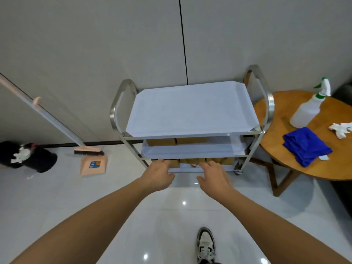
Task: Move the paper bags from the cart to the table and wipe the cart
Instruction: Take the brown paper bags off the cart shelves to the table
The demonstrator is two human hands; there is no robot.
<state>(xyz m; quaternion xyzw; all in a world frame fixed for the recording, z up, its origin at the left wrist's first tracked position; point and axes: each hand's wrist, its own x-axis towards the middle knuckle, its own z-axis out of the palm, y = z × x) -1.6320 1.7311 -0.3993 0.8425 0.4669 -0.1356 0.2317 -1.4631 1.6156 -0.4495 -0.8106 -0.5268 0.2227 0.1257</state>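
Observation:
A steel three-shelf cart (268,103) stands against the wall, its top shelf covered by a white sheet. Brown paper bags (162,141) sit on the middle shelf, and more brown paper bags (221,161) stand on the bottom shelf. My left hand (159,175) reaches toward the bottom shelf, fingers extended at its left bags. My right hand (214,175) reaches beside it with spread fingers near the middle bags. Neither hand grips anything. A round wooden table (276,128) stands to the right of the cart.
On the table lie a folded blue cloth (306,146), a spray bottle (309,109) and a crumpled white rag (342,128). A broom (57,122) and dustpan (94,165) lean at the left wall beside a black bin bag (28,156). My shoe (205,244) is on the glossy floor.

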